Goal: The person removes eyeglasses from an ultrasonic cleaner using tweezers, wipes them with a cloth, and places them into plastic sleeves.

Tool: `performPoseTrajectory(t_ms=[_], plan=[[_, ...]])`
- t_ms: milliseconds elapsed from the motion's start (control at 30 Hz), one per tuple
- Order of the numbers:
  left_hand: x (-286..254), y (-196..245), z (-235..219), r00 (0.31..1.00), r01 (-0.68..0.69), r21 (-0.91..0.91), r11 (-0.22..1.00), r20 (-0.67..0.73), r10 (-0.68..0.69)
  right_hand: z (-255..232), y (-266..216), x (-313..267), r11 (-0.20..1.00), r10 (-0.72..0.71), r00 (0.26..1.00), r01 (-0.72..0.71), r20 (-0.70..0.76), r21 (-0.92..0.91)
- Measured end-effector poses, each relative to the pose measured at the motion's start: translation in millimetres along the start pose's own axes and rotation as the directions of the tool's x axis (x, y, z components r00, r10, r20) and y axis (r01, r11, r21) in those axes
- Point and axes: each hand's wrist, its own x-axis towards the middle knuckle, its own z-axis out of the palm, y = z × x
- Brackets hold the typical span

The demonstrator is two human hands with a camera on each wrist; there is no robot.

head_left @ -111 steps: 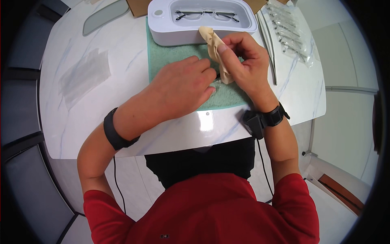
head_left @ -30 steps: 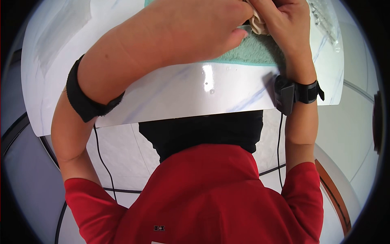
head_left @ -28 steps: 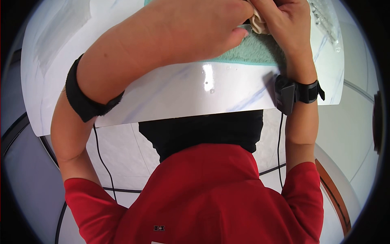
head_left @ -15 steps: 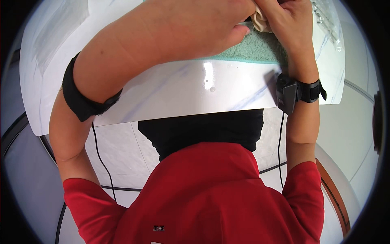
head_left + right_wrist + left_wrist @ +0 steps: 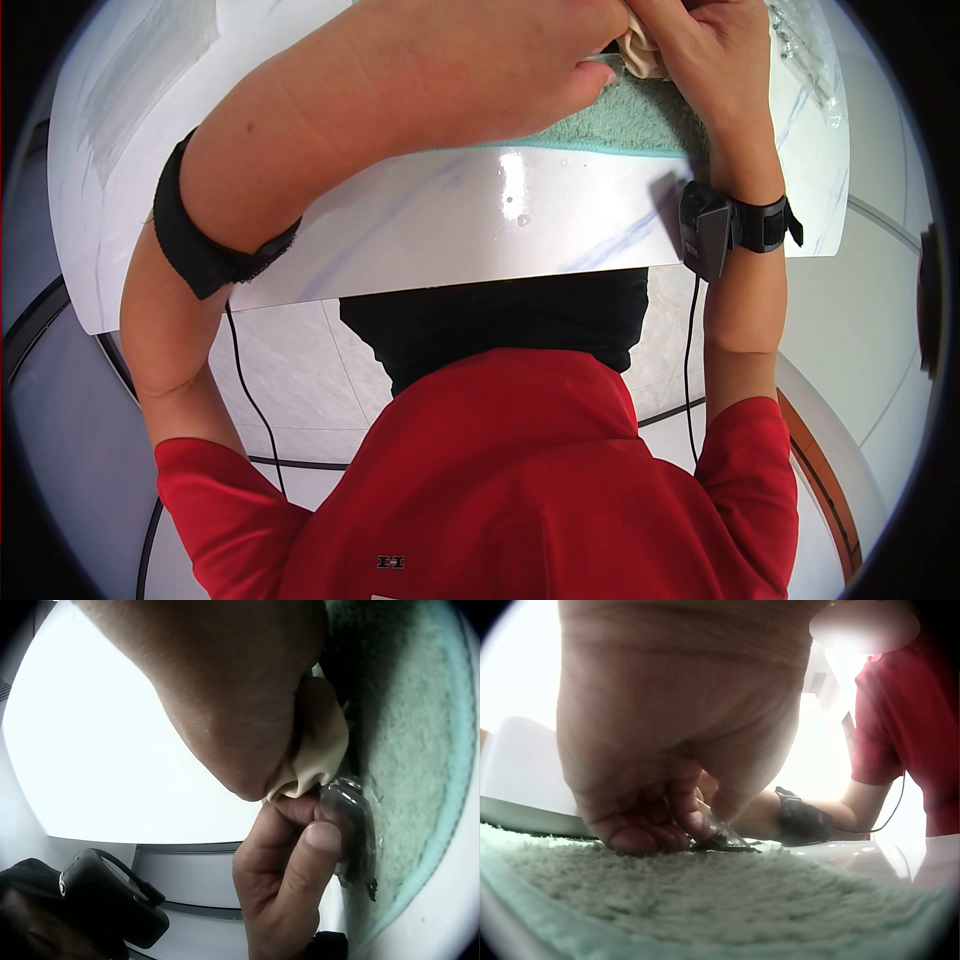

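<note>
Both arms reach forward over the near edge of the tabletop [image 5: 450,215], elbows bent outward. The left hand [image 5: 510,75] comes in from the left corner, forearm slanting across, palm down with fingers curled low at the towel [image 5: 640,115]. The right hand [image 5: 715,65] stands steeper, toward the right edge, its wrist above the towel's near right corner.

The left grip is nearly closed, thumb and fingers pinching the glasses [image 5: 356,832] by a clear lens, just above the towel and back from the tabletop's near edge. The right grip is closed on a bunched cream cloth [image 5: 640,50], which meets the left fingers beside the lens.

The head view cuts off the knuckles of both hands at the top, and the left hand covers most of the glasses there. How the right fingertips lie inside the cloth cannot be told. The left wrist view shows dark frame parts, too blurred to sort out. A plastic packet [image 5: 805,60] near the right edge is cropped; its contents are indistinct.
</note>
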Motion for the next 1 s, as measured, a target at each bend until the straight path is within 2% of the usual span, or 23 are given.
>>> performPoseTrajectory(t_ms=[200,267,400,433,467,500,567,700,833,900,933,1000], plan=[[2.2,-1.1,0.6,1.0,0.021,0.017,1.0,0.017,-0.021,0.2,-1.8,-1.2,1.0,0.029,0.999,-0.029,-0.014,0.001],[2.2,-2.3,-0.7,1.0,-0.018,-0.038,0.999,-0.004,0.018,-0.1,-4.2,-2.1,0.999,0.044,0.999,-0.044,-0.011,0.006],[6.6,-7.2,3.0,1.0,-0.005,-0.048,0.999,0.028,0.007,-2.5,-6.4,-1.9,0.999,0.044,0.999,-0.045,-0.017,-0.021],[8.5,-14.2,12.2,0.999,-0.036,-0.05,0.998,-0.029,0.035,-4.1,-5.7,-1.6,0.997,0.046,0.999,-0.046,-0.006,-0.057],[9.3,-19.1,20.4,0.994,-0.068,-0.05,0.996,-0.086,0.064,-3.4,-5.3,-2.2,0.998,0.063,0.998,-0.063,-0.013,0.004],[7.7,-19.0,26.1,0.993,-0.075,-0.042,0.996,-0.091,0.071,-3.0,-4.5,-2.3,0.999,0.053,0.998,-0.053,-0.018,-0.002],[3.7,-16.3,33.7,0.965,-0.019,0.021,1.0,-0.263,0.024,-3.7,-3.8,-1.8,0.995,0.094,0.996,-0.094,-0.005,0.018],[2.9,-16.0,32.0,0.952,-0.056,0.012,0.998,-0.301,0.057,-6.1,-3.5,-0.7,0.996,0.004,1.0,-0.003,0.01,-0.085],[1.8,-14.0,29.5,0.962,-0.031,-0.022,0.999,-0.272,0.024,-3.6,-6.8,-1.0,0.997,-0.018,1.0,0.018,0.0,-0.079],[1.4,-14.1,29.9,0.965,-0.029,-0.019,0.999,-0.263,0.023,-2.4,-9.7,-1.6,0.982,-0.043,0.999,0.04,-0.007,-0.182],[10.9,-13.6,31.1,0.968,-0.025,-0.021,0.999,-0.25,0.019,-8.7,-6.4,1.3,0.99,-0.055,0.997,0.047,-0.057,-0.13],[10.8,-12.9,29.4,0.968,-0.029,-0.014,0.999,-0.25,0.025,-8.3,-6.5,1.3,0.99,-0.064,0.996,0.056,-0.06,-0.13]])
